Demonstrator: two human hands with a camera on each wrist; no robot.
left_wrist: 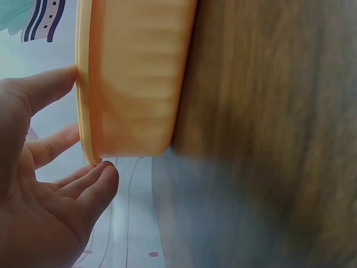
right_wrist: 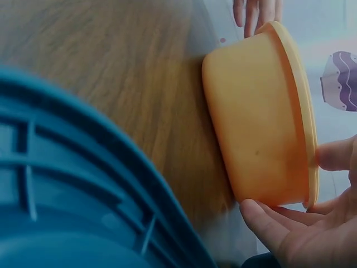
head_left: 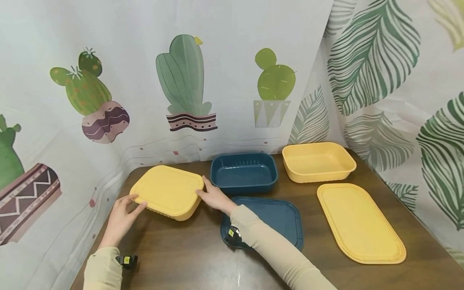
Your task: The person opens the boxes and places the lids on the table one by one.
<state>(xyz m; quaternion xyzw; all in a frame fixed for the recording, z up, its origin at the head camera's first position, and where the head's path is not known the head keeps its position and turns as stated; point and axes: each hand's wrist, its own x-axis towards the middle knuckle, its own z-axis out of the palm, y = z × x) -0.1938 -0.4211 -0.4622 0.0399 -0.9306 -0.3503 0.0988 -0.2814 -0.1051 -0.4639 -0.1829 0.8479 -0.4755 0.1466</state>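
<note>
In the head view a yellow food container with its lid on (head_left: 167, 189) is at the left of the table, between both hands. My left hand (head_left: 121, 217) holds its near left corner, thumb on the lid and fingers at the rim, as the left wrist view shows on the lid edge (left_wrist: 83, 106). My right hand (head_left: 215, 197) grips the right end, thumb on the lid and fingers along the end wall (right_wrist: 262, 128). I cannot tell whether its underside touches the table throughout.
A blue container (head_left: 243, 173) and a yellow one (head_left: 319, 161) stand uncovered at the back of the wooden table (head_left: 181, 257). A blue lid (head_left: 275, 217) lies partly under my right forearm. Farther right lies a yellow lid (head_left: 362, 223). Printed curtains (head_left: 232, 80) border the table.
</note>
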